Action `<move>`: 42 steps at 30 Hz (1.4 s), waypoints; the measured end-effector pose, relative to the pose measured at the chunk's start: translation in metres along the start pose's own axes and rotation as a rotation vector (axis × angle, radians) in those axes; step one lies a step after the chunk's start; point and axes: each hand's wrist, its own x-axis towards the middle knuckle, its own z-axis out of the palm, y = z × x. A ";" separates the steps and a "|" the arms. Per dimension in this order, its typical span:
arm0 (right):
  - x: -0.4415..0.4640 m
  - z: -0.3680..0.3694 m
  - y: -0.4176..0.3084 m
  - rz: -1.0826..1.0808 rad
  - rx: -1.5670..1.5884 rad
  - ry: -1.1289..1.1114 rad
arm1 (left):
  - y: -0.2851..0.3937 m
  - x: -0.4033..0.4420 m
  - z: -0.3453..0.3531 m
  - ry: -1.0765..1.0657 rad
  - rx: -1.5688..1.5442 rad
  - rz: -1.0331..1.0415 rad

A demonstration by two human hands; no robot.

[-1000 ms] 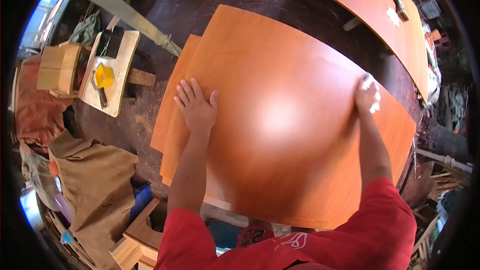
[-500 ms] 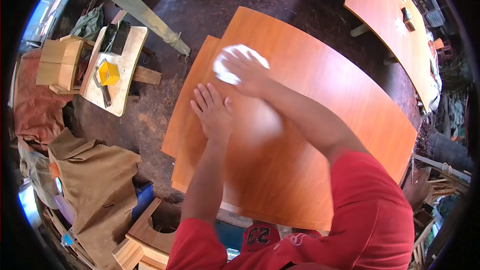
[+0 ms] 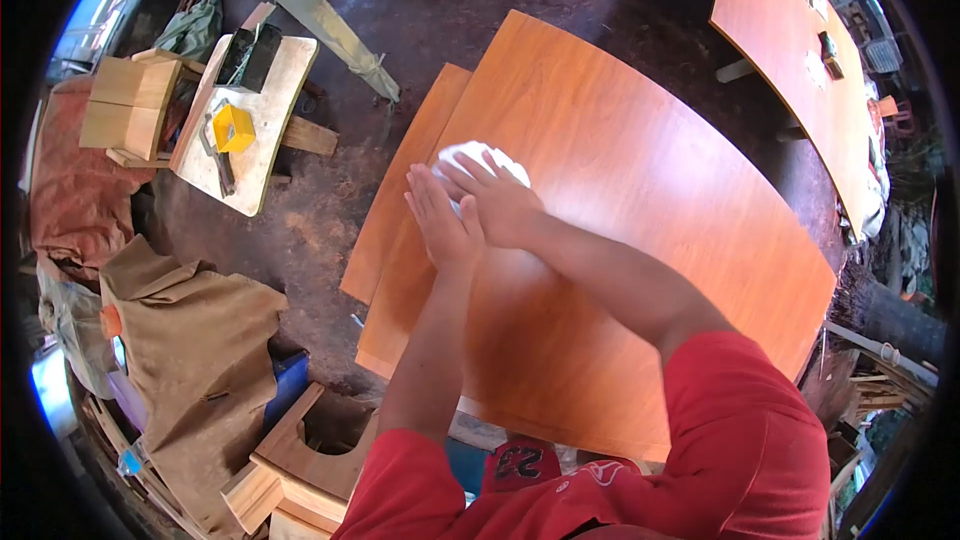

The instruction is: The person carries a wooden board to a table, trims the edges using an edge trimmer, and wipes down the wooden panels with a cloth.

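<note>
A large orange-brown wooden panel (image 3: 620, 170) with a curved far edge lies in front of me, over another panel (image 3: 408, 195) that shows at its left side. My right hand (image 3: 500, 205) presses flat on a white cloth (image 3: 500, 162) near the panel's left part, fingers spread. Close beside it, my left hand (image 3: 443, 220) rests with its fingers extended and holds nothing. The two hands touch or overlap slightly at the left thumb. Part of the cloth is hidden under my right hand.
At the left, a small table (image 3: 290, 75) bears a yellow container (image 3: 233, 128) and a dark box. A pale post (image 3: 320, 25) slants beyond the panel. Another long panel (image 3: 770, 40) stands at the upper right. Brown cloth (image 3: 190, 340) hangs at the lower left.
My right hand swept the white cloth from the panel's right side to the left, then slightly nearer, beside my left hand. The whole view has shifted a little.
</note>
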 end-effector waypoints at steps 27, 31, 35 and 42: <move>-0.084 -0.067 0.101 0.579 -0.218 0.040 | -0.001 -0.001 -0.005 -0.032 0.035 0.064; -0.250 -0.130 0.150 1.222 -0.043 0.446 | 0.002 0.003 -0.004 -0.056 0.090 0.094; -0.451 -0.148 0.253 1.564 -0.568 0.418 | 0.005 0.000 -0.003 -0.100 0.140 0.094; -0.173 -0.097 0.226 1.078 -0.253 0.464 | 0.004 0.002 -0.007 -0.031 0.056 0.154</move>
